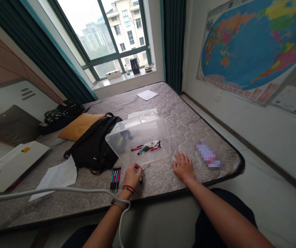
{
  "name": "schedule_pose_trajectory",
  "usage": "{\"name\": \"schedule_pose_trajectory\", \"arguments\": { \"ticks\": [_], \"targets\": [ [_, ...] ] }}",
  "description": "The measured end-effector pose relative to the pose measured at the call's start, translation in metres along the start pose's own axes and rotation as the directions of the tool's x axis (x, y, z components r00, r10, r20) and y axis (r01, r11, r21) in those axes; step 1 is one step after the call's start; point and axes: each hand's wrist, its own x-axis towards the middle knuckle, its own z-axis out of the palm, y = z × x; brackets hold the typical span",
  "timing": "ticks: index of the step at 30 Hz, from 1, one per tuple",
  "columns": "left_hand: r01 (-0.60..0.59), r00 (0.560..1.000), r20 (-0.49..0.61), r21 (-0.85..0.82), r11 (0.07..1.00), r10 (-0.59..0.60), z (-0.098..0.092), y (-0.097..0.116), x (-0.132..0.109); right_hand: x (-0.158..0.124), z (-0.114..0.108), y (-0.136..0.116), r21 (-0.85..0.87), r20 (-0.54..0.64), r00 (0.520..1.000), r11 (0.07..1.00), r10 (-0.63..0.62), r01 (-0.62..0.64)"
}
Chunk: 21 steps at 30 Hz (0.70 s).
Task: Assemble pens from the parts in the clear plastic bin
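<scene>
My left hand, with red bands at the wrist, is closed near the mattress's front edge, fingertips pressed together; what it may hold is mostly hidden, though a small dark piece shows beside it. Several red, teal and black pens lie side by side just left of it. Behind it a clear plastic box lies with its opening toward me, and a loose heap of pens is inside. My right hand rests palm down on the mattress, right of the box, fingers spread and holding nothing.
A black backpack and an orange pillow lie left of the box. Printed paper and a white case are farther left. A pale cable crosses the front left. A blurred item lies right of my right hand.
</scene>
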Motion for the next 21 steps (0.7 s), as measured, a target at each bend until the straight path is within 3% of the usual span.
{"name": "schedule_pose_trajectory", "arguments": {
  "ticks": [3, 7, 12, 21],
  "targets": [
    [-0.051, 0.995, 0.09, 0.049, 0.998, 0.047, -0.003, 0.008, 0.02, 0.0, 0.0, 0.0, 0.006, 0.0, 1.0, 1.0, 0.001, -0.001],
    [-0.048, 0.985, 0.169, 0.138, 0.989, 0.024, -0.003, 0.018, 0.053, 0.0, 0.001, 0.0, 0.004, -0.009, 1.0, 1.0, 0.001, -0.001],
    [-0.044, 0.979, 0.202, 0.213, 0.976, 0.0, 0.004, 0.029, 0.089, 0.0, 0.002, 0.001, -0.005, -0.006, 1.0, 1.0, 0.0, 0.0],
    [-0.053, 0.976, 0.215, 0.321, 0.945, -0.018, 0.014, 0.037, 0.11, 0.001, 0.0, 0.0, 0.008, 0.02, 1.0, 1.0, 0.013, -0.013]
  ]
}}
